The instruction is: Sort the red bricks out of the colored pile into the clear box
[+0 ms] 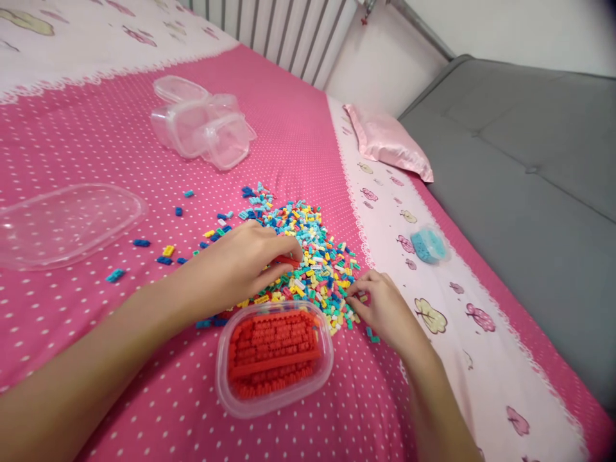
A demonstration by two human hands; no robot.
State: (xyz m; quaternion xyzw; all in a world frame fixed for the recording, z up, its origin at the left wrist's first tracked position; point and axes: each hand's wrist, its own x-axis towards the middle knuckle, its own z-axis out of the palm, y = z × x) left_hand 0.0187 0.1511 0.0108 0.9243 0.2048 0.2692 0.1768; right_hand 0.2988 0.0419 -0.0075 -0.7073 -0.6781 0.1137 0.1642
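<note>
At the centre of the frame, the left hand (253, 256) has thumb and curled fingers closed around a red toy brick (287, 261), over the multicoloured brick pile (308, 224). Right of centre, the right hand (387, 308) holds its fingertips narrowly apart at the pile's edge; whether they grip anything I cannot tell. At bottom centre sits a clear plastic container (222, 375) of red bricks (274, 346).
</note>
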